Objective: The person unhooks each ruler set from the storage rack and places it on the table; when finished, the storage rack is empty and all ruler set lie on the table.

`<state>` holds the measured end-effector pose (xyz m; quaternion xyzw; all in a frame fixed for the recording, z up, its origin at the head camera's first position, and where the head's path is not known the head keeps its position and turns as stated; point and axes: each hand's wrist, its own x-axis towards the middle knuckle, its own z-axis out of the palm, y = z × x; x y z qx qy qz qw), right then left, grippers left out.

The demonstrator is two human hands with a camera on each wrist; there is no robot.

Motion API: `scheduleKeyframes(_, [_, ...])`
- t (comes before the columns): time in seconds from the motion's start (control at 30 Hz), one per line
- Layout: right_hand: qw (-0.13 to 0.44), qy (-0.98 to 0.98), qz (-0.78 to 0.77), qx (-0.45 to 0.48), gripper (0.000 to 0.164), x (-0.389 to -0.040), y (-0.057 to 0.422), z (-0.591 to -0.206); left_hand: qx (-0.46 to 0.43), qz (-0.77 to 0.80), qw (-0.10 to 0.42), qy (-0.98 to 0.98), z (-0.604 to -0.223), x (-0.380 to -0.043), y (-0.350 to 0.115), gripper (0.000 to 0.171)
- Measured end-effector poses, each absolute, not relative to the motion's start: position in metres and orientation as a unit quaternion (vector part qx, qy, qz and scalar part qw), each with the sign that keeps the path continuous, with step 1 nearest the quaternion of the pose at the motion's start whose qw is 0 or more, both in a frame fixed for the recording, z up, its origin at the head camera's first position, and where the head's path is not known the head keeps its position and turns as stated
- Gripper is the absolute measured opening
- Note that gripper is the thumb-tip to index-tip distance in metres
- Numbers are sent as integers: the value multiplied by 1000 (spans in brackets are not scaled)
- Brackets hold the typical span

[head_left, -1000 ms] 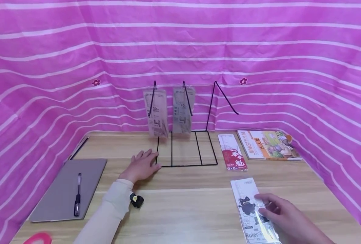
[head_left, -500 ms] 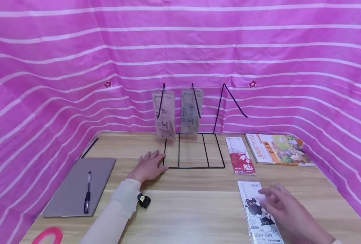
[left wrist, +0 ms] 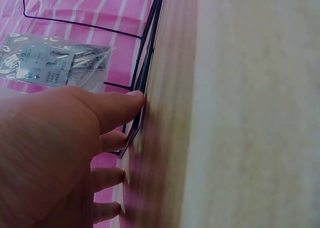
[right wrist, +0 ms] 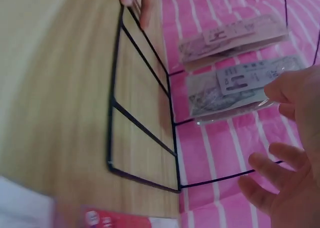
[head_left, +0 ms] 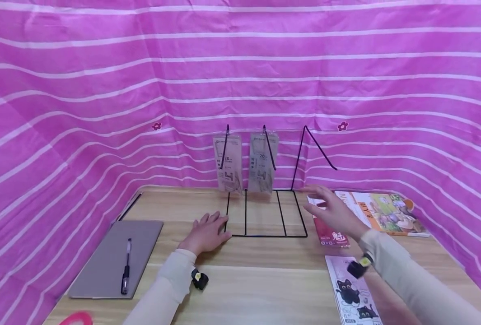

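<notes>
My left hand (head_left: 205, 232) lies on the table at the front left corner of a black wire display rack (head_left: 264, 236). In the left wrist view its thumb (left wrist: 122, 108) touches the wire, and the other fingertips rest on the wood. Two clear ruler packets, one pinkish (head_left: 229, 160) and one greenish (head_left: 262, 160), hang from the left and middle hooks. The right hook (head_left: 320, 149) carries nothing. My right hand (head_left: 335, 214) is raised near the rack's right side with fingers loosely spread and holds nothing. It partly covers a red-and-white ruler packet (head_left: 329, 232) on the table.
A ruler-set packet with black cats (head_left: 350, 289) lies at the front right. Behind my right hand is an illustrated book (head_left: 390, 214). To the left, a pen (head_left: 126, 266) rests on a grey notebook (head_left: 102, 257). A pink ring (head_left: 77, 318) shows at the front edge.
My right hand has left the cat ruler packet and moved forward, up towards the rack's right side. My left hand stays at the rack corner. The head view has shifted slightly.
</notes>
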<state>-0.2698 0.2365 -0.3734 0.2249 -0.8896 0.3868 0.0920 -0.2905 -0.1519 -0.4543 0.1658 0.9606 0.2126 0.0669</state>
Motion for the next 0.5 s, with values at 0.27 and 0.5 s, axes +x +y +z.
scheduleKeyframes(0.27, [79,-874,387,284,49,-321,203,-376,159,216,64,961,-452,-288,-154,64])
scheduleKeyframes(0.5, [77,-872,408,260,51,-348,182,-386,161,222,64,959,-452,-286,-151,63])
